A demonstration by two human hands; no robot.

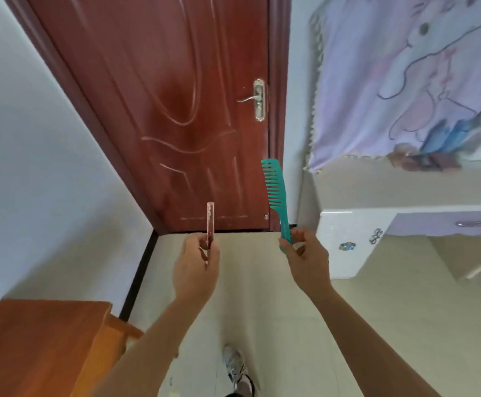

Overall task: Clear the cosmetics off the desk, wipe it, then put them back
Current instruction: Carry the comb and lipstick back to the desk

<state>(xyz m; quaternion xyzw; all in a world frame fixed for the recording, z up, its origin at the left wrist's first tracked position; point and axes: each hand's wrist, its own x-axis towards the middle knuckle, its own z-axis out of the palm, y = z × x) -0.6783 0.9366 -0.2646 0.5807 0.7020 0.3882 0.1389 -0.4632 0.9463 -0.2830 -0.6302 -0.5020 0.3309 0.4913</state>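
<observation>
Left hand pinches a thin pink tube upright at center frame, and right hand grips a teal comb by its handle, teeth facing left. White counter sits at right, red door behind.

Glossy reddish wood door with a metal handle; smooth teal plastic comb; glossy white desk.
</observation>
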